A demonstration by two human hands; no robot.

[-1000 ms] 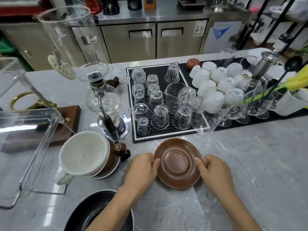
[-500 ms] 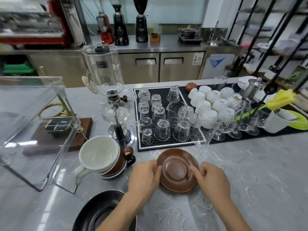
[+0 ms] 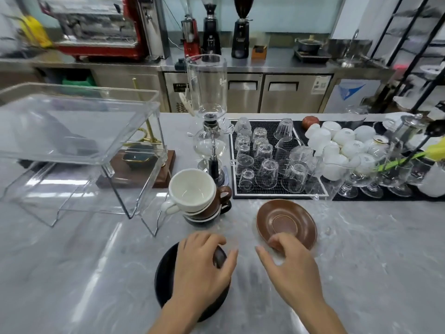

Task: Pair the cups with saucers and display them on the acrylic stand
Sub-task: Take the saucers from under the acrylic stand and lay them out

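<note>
Head view: the largest thing is the acrylic stand (image 3: 79, 131), well up and to the left of both hands, its clear shelves easy to misjudge at the edges. Nearer, just above the left hand (image 3: 204, 266), stands the stack of cups (image 3: 195, 196), a white one on top of a brown one, tilted a little. The black saucer (image 3: 166, 276) lies under the left hand, whose fingers curl over its right rim and seem to take hold there. The brown saucer (image 3: 286, 222) sits just above the right hand (image 3: 289, 263), which hangs loose with fingers relaxed, touching or just over the near rim; I cannot tell which. Both saucers look like stiff glazed ceramic, fairly light, slippery and breakable, so a pinch across the rim should serve best. Bare counter (image 3: 361, 261) lies to the right of the right hand; the glasses on the mat (image 3: 267, 162) crowd the space beyond the brown saucer
</note>
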